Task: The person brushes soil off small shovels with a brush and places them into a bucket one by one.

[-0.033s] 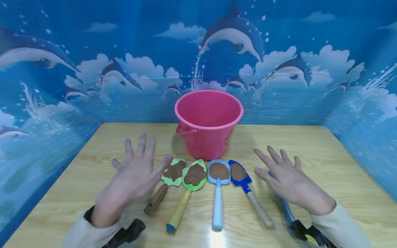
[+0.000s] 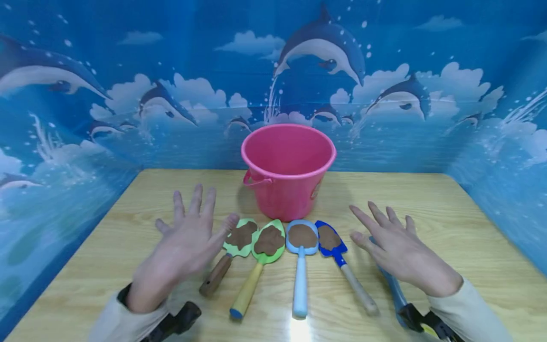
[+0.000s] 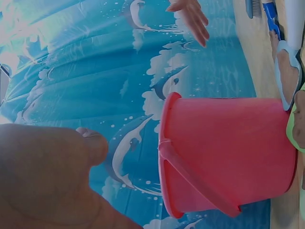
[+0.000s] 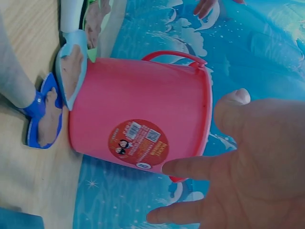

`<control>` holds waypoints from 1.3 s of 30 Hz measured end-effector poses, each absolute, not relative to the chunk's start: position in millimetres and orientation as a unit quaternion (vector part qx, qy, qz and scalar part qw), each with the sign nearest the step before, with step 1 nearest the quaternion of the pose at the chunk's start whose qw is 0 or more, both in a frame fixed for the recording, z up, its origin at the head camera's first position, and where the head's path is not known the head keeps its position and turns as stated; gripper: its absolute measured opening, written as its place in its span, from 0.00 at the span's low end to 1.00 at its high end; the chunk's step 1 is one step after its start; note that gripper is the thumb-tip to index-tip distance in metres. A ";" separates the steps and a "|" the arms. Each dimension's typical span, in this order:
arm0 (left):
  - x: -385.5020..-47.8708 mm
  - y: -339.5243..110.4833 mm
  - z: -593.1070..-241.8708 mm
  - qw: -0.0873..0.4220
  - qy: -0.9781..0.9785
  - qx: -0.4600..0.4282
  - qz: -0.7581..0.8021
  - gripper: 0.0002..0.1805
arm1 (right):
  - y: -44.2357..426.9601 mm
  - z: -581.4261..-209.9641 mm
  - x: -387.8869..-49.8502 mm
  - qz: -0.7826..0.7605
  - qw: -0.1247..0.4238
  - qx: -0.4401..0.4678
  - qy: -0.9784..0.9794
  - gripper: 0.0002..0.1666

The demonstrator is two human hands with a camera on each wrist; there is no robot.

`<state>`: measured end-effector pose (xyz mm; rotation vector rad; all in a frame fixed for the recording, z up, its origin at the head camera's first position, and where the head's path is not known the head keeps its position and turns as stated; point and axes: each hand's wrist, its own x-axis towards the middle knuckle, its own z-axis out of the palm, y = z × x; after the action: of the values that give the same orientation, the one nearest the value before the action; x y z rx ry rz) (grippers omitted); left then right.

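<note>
Both hands hover spread with straight fingers and hold nothing. My left hand is over the table's left side, its thumb near a pale green scoop with a brown wooden handle. My right hand hangs at the right, above a blue-handled tool whose head it hides in the head view. Between the hands lie a green leaf-shaped shovel with a yellow handle, a light blue shovel and a dark blue spade with a grey handle. Brown sand-like material lies on these scoop heads.
A pink bucket stands upright behind the shovels, its handle folded down to the left. In the right wrist view it bears a round label. A blue dolphin-print sheet surrounds the wooden table at back and sides.
</note>
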<state>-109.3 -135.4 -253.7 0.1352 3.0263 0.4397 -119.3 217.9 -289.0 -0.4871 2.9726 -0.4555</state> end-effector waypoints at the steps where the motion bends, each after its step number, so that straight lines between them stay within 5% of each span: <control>1: -109.2 -135.3 -253.6 0.040 0.988 0.044 0.142 0.51 | 217.6 -289.0 -119.4 -0.149 0.048 -0.161 0.974 0.39; 28: -112.1 -139.1 -284.7 0.055 0.990 0.039 0.123 0.52 | 249.1 -315.5 -118.4 -0.123 0.038 -0.147 0.981 0.41; 32: -112.3 -143.5 -307.7 0.089 0.988 0.040 0.117 0.43 | 250.9 -322.4 -115.4 -0.115 0.049 -0.122 0.985 0.44; 39: -117.2 -151.0 -351.0 0.084 0.979 0.050 0.179 0.26 | 260.4 -352.8 -105.5 -0.103 0.159 -0.047 0.981 0.50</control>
<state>-117.2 -151.0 -351.0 0.1506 2.9205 0.5353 -105.5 260.4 -352.8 -0.1353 2.8027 -0.2934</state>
